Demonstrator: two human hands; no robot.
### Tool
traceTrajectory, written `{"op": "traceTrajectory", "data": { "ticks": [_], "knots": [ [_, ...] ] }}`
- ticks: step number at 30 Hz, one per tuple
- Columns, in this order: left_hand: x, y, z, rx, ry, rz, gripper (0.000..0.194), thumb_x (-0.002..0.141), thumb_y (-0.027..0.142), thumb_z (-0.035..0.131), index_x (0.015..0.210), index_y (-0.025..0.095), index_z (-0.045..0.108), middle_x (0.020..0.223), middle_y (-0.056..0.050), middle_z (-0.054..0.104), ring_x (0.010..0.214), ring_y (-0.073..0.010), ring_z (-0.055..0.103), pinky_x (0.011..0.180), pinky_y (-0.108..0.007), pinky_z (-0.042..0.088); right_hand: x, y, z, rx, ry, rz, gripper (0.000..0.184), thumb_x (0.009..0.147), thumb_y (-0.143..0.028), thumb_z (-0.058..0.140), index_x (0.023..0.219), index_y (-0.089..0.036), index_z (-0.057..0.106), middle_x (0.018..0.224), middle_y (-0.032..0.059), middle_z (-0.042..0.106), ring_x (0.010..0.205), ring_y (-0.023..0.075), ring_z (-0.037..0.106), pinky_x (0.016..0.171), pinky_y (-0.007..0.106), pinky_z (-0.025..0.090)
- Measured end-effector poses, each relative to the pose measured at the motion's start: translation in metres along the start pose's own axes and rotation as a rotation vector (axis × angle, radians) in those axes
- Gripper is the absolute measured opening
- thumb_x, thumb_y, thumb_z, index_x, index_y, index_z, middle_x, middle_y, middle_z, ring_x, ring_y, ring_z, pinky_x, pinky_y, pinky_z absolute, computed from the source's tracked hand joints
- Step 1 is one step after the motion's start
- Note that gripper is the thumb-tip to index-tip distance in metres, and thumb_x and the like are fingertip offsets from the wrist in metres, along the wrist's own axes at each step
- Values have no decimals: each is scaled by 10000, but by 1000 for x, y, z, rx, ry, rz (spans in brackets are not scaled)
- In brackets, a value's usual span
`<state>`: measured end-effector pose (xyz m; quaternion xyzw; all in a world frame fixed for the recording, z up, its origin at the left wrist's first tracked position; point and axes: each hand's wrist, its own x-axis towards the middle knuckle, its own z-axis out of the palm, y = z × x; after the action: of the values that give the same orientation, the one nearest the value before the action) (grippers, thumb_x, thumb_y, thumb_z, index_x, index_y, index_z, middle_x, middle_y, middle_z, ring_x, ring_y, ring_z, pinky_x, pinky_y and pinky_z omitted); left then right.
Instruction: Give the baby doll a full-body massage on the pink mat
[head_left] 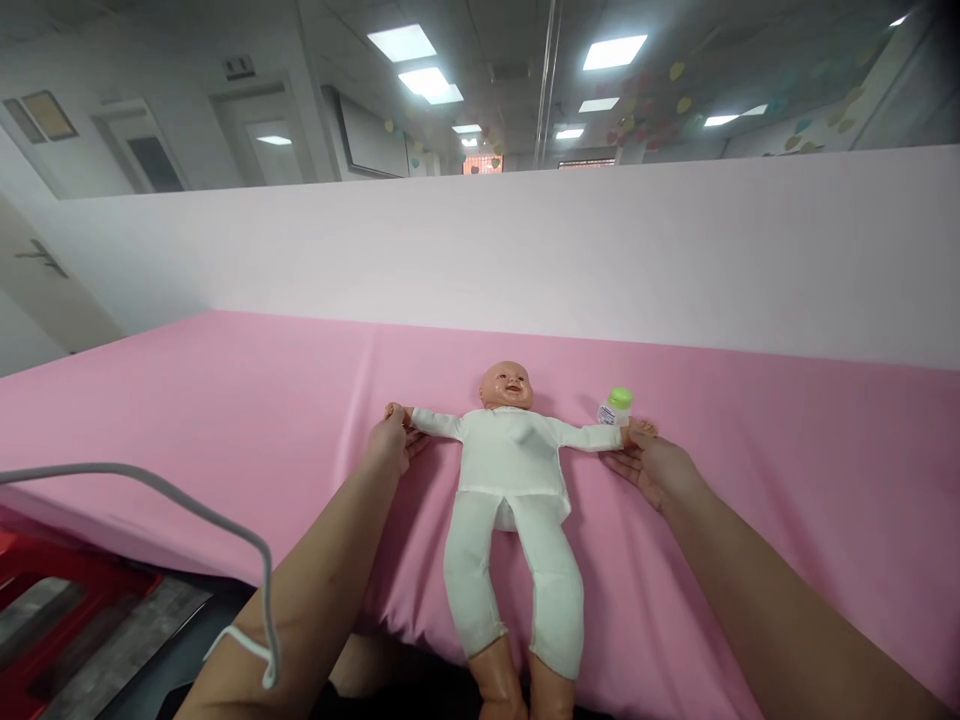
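Note:
A baby doll [513, 455] with a white cloth body lies face up on the pink sheet [262, 400]. Its arms are stretched straight out to both sides, and its legs point toward me. My left hand [391, 440] is closed around the doll's hand on the left, thumb on top and fingers beneath. On the other side, my right hand [652, 465] grips the doll's other hand in the same way, fingers under the wrist. Just behind that doll hand stands a small clear bottle [616, 406] with a green cap.
A white wall [525, 260] with a window above it runs along the far side of the bed. A grey cable [187, 510] hangs at the lower left. Below it, a red plastic stool [60, 590] stands on the floor. A door handle [41, 257] shows at the far left.

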<state>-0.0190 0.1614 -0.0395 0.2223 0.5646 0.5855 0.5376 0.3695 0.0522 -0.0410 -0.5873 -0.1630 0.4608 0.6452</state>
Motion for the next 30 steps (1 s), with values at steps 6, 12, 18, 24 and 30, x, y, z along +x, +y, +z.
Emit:
{"op": "traceTrajectory", "data": {
  "ticks": [6, 12, 18, 24, 30],
  "knots": [
    [-43, -1, 6, 211, -252, 495, 328, 1017, 528, 619, 1054, 206, 669, 1093, -86, 726, 988, -232, 728, 885, -380, 621, -28, 4, 14, -141, -23, -500, 426, 914, -433, 794, 1244, -243, 605, 1291, 89, 727, 1088, 264, 765, 956, 469, 663],
    [-88, -13, 18, 794, -385, 935, 307, 1041, 403, 571, 1297, 265, 670, 1183, -60, 763, 1069, -251, 718, 954, -389, 564, -70, 23, 32, -534, -219, -961, 364, 976, -400, 694, 1319, -277, 685, 1266, 74, 761, 1152, 268, 744, 1048, 502, 606],
    [-94, -34, 24, 1063, -566, 1263, 391, 1019, 265, 581, 1401, 210, 644, 1456, -116, 662, 1426, -298, 554, 1202, -488, 462, -76, 45, 45, -940, -386, -1415, 362, 980, -186, 584, 1279, -286, 764, 1365, 91, 725, 1233, 283, 700, 1064, 503, 598],
    [-91, -33, 25, 1176, -635, 1347, 393, 995, 250, 626, 1382, 253, 697, 1422, -93, 694, 1427, -308, 560, 1246, -536, 425, -75, 50, 49, -1085, -411, -1527, 393, 964, -118, 573, 1253, -270, 791, 1348, 117, 721, 1253, 313, 663, 1053, 538, 597],
    [-89, -27, 24, 1050, -688, 1249, 383, 986, 239, 618, 1358, 231, 711, 1432, -98, 690, 1420, -300, 565, 1262, -524, 395, -72, 50, 47, -1001, -432, -1451, 387, 967, -145, 576, 1263, -273, 791, 1359, 117, 720, 1270, 314, 663, 1081, 545, 577]
  ]
}}
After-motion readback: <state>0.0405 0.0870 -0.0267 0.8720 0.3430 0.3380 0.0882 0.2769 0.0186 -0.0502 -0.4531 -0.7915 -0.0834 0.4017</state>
